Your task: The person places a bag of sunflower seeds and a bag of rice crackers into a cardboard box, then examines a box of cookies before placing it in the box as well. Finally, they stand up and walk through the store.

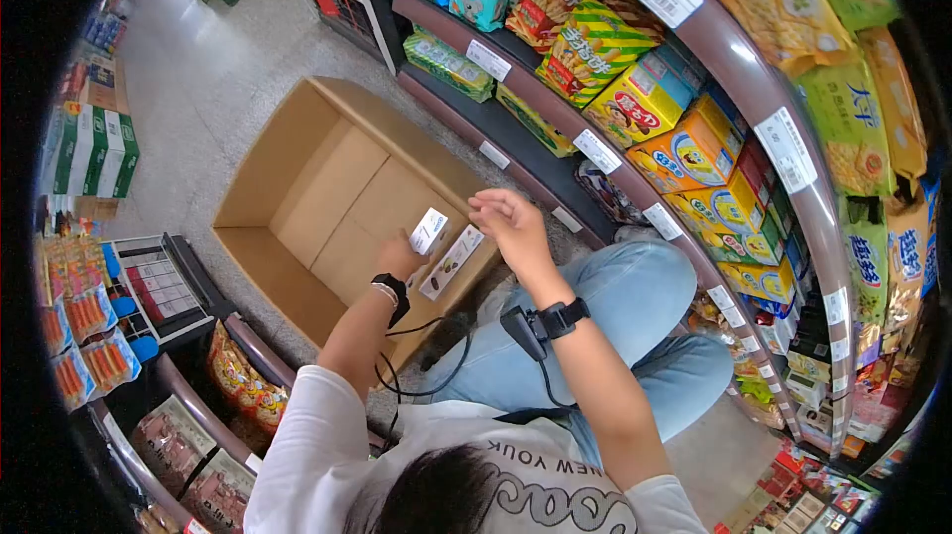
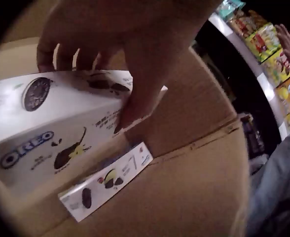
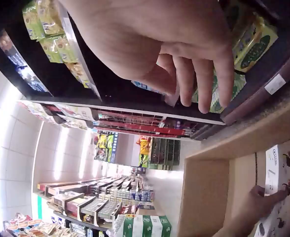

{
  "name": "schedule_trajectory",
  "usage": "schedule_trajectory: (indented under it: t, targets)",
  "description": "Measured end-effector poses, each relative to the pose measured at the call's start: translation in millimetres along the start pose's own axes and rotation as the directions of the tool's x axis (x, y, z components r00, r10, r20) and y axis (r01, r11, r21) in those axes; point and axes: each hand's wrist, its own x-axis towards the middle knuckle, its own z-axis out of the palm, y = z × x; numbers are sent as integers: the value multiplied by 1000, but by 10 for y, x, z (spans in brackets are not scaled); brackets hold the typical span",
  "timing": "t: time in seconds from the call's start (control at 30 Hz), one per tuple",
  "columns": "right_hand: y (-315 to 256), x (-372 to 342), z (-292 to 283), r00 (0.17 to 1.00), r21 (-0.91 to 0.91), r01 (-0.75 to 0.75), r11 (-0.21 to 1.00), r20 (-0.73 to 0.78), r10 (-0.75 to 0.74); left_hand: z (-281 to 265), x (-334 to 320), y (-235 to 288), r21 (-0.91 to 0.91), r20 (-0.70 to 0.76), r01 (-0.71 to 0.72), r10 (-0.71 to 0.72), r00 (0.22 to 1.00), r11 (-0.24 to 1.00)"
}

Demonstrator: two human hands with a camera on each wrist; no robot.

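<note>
My left hand (image 1: 400, 258) (image 2: 120, 42) is inside a cardboard carton (image 1: 260, 187) and grips a white Oreo box (image 1: 429, 232) (image 2: 61, 153), thumb on one side and fingers over the other. A second white box (image 1: 451, 263) (image 2: 108, 181) sits against the carton's wall, below the held one in the left wrist view. Above the carton's edge nearest the shelves, my right hand (image 1: 516, 229) (image 3: 169, 44) is raised with loosely bent fingers and holds nothing.
Shelves of snack packets and boxes (image 1: 684, 162) rise at the right of the head view. Another shelf (image 1: 169, 375) stands at the lower left. Bent legs in jeans (image 1: 625, 286) are beside the carton, and a black cable (image 1: 466, 351) loops near it. Green-white boxes (image 1: 99, 152) stand farther off.
</note>
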Motion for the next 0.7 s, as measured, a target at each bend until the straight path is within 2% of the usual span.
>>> schedule_trajectory:
  t: [0.1, 0.2, 0.37, 0.47, 0.57, 0.7]
  targets:
    - [112, 56, -12, 997, -112, -70, 991, -23, 68, 210, 105, 17, 13, 24, 38, -39, 999, 999]
    - [350, 92, 15, 1000, -215, -21, 976, -27, 15, 463, 226, 18, -1, 23, 77, -77, 997, 997]
    - [487, 144, 5, 995, -204, -98, 974, -28, 95, 683, 321, -4, 12, 43, 100, -100, 994, 995]
    - [501, 163, -15, 994, -206, -107, 973, -47, 99, 734, 339, 0, -53, 1, 42, -42, 999, 998]
    - [573, 195, -54, 994, -226, -95, 970, -66, 82, 712, 325, 67, -119, 44, -27, 33, 998, 993]
    - [608, 225, -70, 996, -229, -65, 971, -78, 49, 908, 430, -130, -184, -37, -160, 156, 987, 970]
